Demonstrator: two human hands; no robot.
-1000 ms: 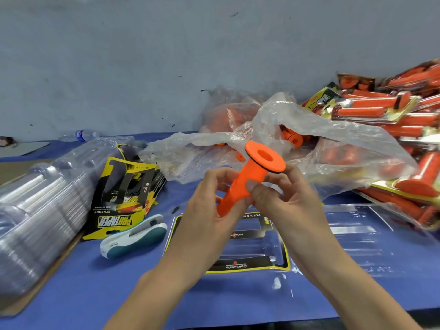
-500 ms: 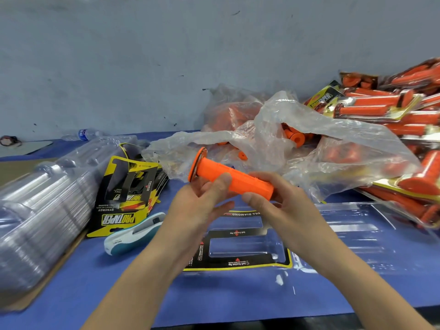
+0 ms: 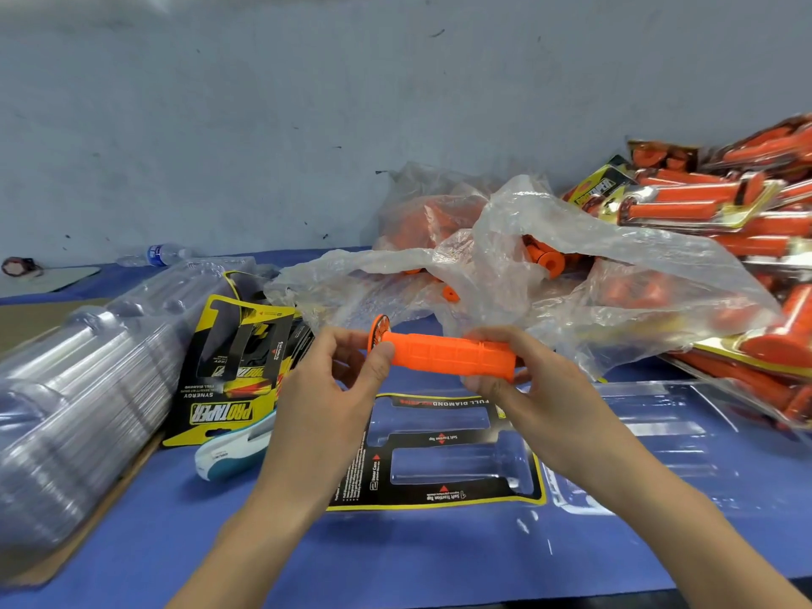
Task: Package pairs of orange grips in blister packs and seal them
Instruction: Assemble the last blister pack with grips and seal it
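An orange grip [image 3: 444, 356] lies level in the air between both hands, its flange at the left. My left hand [image 3: 334, 389] pinches it just behind the flange. My right hand [image 3: 531, 389] holds the other end with curled fingers. Right below them an open clear blister pack [image 3: 659, 432] lies on the blue table, its left half carrying a black and yellow card [image 3: 439, 437] with two empty grip cavities. A clear plastic bag [image 3: 549, 265] of loose orange grips sits behind the hands.
A long stack of empty clear blister shells [image 3: 74, 389] lies at the left, beside a pile of printed cards [image 3: 237, 358] and a white and teal tool [image 3: 233, 450]. Sealed packs of orange grips [image 3: 738, 222] are heaped at the right. A water bottle [image 3: 158, 254] lies by the wall.
The grip has swung from standing flange-up to lying level with the flange at the left. Both hands have lowered it toward the open blister pack.
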